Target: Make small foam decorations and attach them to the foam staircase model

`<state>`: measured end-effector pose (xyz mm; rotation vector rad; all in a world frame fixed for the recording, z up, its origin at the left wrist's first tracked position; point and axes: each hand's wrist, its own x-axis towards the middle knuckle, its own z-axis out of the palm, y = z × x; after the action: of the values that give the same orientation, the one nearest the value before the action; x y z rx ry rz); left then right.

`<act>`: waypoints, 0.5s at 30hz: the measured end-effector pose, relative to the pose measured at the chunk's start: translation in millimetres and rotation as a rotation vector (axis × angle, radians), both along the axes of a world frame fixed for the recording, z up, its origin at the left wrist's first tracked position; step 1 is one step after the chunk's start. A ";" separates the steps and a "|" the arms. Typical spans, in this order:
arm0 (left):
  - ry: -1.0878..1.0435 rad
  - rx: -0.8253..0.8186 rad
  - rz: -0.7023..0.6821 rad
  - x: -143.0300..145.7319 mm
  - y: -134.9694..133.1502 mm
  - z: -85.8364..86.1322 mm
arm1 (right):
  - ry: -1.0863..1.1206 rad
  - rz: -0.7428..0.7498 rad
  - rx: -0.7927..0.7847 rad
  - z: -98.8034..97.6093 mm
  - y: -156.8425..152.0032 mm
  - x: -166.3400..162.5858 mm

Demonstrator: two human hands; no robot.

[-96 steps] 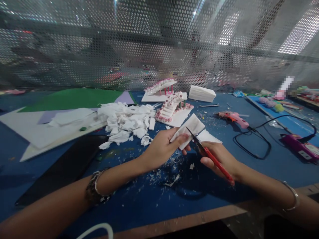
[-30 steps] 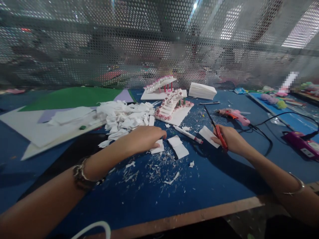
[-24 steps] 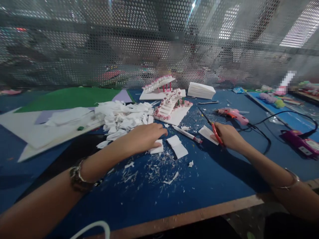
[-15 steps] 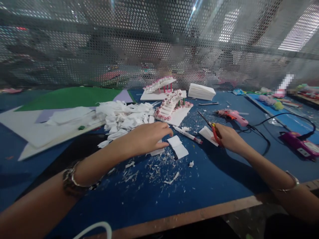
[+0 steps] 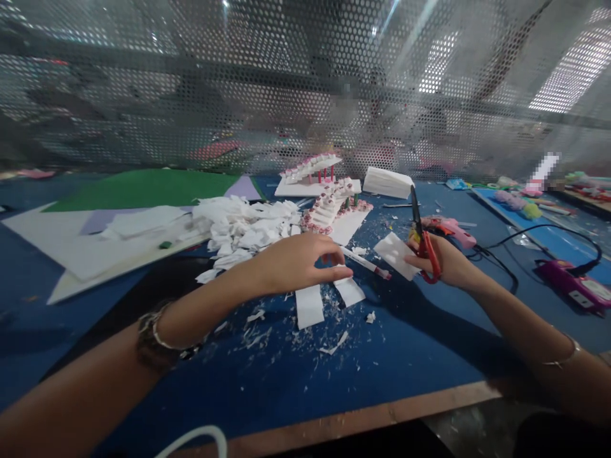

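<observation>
My right hand [image 5: 446,261] is closed around scissors [image 5: 429,254] with red handles and dark blades pointing up and away. A white paper piece [image 5: 395,254] is at its fingertips, apparently pinched along with the scissors. My left hand [image 5: 305,261] hovers over the blue table with thumb and curled fingers apart. Beneath its thumb lies a white paper piece [image 5: 351,292], partly covered by the hand. Another white paper strip [image 5: 309,308] lies just below the palm. Beyond the left fingertips rests a white pen [image 5: 365,262] with a dark red end.
Behind the left hand is a heap of white paper pieces [image 5: 248,226]. Two small stair models [image 5: 329,207] and a folded white stack [image 5: 389,182] stand farther back. A pink glue gun [image 5: 451,232] and purple power strip [image 5: 575,280] with cords lie right. Perforated metal [image 5: 286,95] rises behind.
My left hand has moved right, over the paper piece, uncovering the strip below its palm. My right hand has tilted the scissors upright, and the paper by it has shifted slightly left.
</observation>
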<state>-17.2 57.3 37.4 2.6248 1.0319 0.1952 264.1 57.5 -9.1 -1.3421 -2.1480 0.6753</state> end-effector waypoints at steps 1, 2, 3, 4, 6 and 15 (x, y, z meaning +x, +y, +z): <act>-0.050 -0.066 0.015 1.4 -0.5 -1.5 | 0.028 0.027 -0.005 4.4 -2.9 -7.0; -0.100 -0.142 0.030 3.0 -0.8 -4.0 | 0.052 0.055 -0.012 8.4 -5.6 -14.5; -0.146 -0.215 0.046 4.6 -0.9 -7.1 | 0.079 0.088 -0.022 12.1 -8.1 -22.3; -0.186 -0.276 0.058 6.1 -0.7 -10.7 | 0.110 0.131 -0.043 15.5 -10.1 -30.2; -0.256 -0.372 0.068 8.8 0.1 -18.0 | 0.147 0.216 -0.095 22.0 -12.6 -45.2; -0.592 -0.536 0.308 10.8 3.9 -22.5 | 0.101 0.262 -0.039 47.4 4.4 -70.5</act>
<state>-6.4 61.1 14.9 1.7613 1.0705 0.6238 193.6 61.8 38.3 -1.0297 -2.2593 0.8708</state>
